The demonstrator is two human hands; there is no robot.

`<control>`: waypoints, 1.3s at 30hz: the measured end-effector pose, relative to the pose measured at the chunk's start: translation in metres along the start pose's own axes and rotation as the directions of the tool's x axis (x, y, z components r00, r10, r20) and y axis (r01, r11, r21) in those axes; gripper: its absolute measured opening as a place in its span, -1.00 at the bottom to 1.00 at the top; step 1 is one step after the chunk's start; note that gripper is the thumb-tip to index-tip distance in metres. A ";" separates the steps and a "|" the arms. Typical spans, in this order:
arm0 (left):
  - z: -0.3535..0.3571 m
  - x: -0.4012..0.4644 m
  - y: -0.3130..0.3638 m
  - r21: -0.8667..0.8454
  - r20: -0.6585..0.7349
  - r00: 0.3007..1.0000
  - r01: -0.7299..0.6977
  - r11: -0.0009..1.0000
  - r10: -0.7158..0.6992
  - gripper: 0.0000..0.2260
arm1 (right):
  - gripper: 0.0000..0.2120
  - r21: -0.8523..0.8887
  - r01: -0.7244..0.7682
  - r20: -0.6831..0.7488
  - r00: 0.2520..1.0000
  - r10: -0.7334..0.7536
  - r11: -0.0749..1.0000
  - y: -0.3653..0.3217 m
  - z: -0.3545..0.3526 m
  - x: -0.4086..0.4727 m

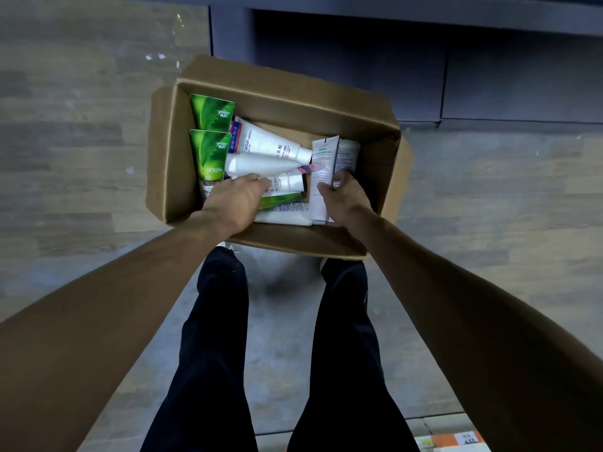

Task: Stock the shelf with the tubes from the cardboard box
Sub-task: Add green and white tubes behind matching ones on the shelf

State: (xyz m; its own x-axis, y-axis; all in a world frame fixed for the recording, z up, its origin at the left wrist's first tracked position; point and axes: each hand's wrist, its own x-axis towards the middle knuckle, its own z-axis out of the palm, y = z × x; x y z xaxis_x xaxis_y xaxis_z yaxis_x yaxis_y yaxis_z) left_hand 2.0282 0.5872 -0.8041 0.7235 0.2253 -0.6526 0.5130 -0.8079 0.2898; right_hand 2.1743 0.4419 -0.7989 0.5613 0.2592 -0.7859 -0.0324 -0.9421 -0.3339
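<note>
An open cardboard box (287, 93) sits on the floor in front of my feet, holding several tubes. Two green aloe tubes (210, 151) stand along its left wall. White tubes (270, 143) lie across the middle. My left hand (236, 199) reaches in over the white tubes, fingers curled down on one lying there; its grip is hidden by the back of the hand. My right hand (342, 194) grips a pale grey tube (323, 164) standing at the right side of the box, thumb on its front. A second grey tube (347, 154) sits just behind it.
A dark blue shelf unit base (359, 53) rises just beyond the box. Wood-pattern floor (81, 125) spreads left and right. My legs in dark trousers (212, 337) stand close behind the box. An orange and white labelled carton edge (450, 440) shows at bottom right.
</note>
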 end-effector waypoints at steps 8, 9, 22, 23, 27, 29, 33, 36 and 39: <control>-0.010 -0.008 -0.003 0.031 0.026 1.000 0.013 0.999 -0.014 -0.69 | -0.90 0.347 -0.121 0.088 0.992 0.096 0.930 -0.001 0.006 0.010; -0.013 -0.009 -0.003 0.037 0.034 0.999 0.010 0.999 -0.011 -0.69 | -0.93 0.392 -0.148 0.114 0.987 0.112 0.908 0.000 0.006 0.011; -0.015 -0.007 -0.005 0.133 0.116 0.992 -0.064 0.989 0.049 -0.65 | -0.86 0.544 -0.231 0.244 0.963 0.111 0.807 -0.002 0.006 0.018; -0.014 -0.006 -0.003 0.153 0.104 0.994 -0.057 0.987 0.041 -0.65 | -0.88 0.541 -0.234 0.249 0.962 0.112 0.808 -0.001 0.006 0.019; -0.010 -0.001 0.006 0.255 0.058 0.998 -0.021 0.967 0.007 -0.67 | -0.87 0.550 -0.213 0.278 0.959 0.064 0.808 -0.003 0.005 0.018; -0.010 0.001 0.007 0.291 0.043 0.999 -0.017 0.957 0.005 -0.70 | -0.92 0.478 -0.154 0.271 0.962 0.022 0.865 -0.004 0.001 0.015; -0.011 -0.003 0.004 0.189 0.009 1.000 0.016 0.982 -0.018 -0.70 | -0.85 0.312 -0.003 0.174 0.983 -0.054 0.950 -0.001 -0.009 0.011; -0.016 -0.013 -0.005 -0.017 -0.014 1.000 0.017 1.000 -0.018 -0.69 | -0.71 0.246 0.049 0.096 0.993 -0.074 0.968 -0.001 -0.010 0.004; -0.031 -0.028 -0.010 -0.243 -0.056 0.998 -0.021 0.970 0.008 -0.63 | -0.65 0.174 0.085 0.011 0.996 -0.088 0.981 -0.004 -0.015 -0.008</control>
State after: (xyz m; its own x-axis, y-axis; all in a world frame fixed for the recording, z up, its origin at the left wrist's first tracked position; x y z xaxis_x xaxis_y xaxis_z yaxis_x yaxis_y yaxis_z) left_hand 2.0169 0.6060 -0.7670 0.7522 0.2489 -0.6102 0.5945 -0.6558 0.4653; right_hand 2.1822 0.4408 -0.7839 0.5530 0.3437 -0.7590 -0.1276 -0.8653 -0.4848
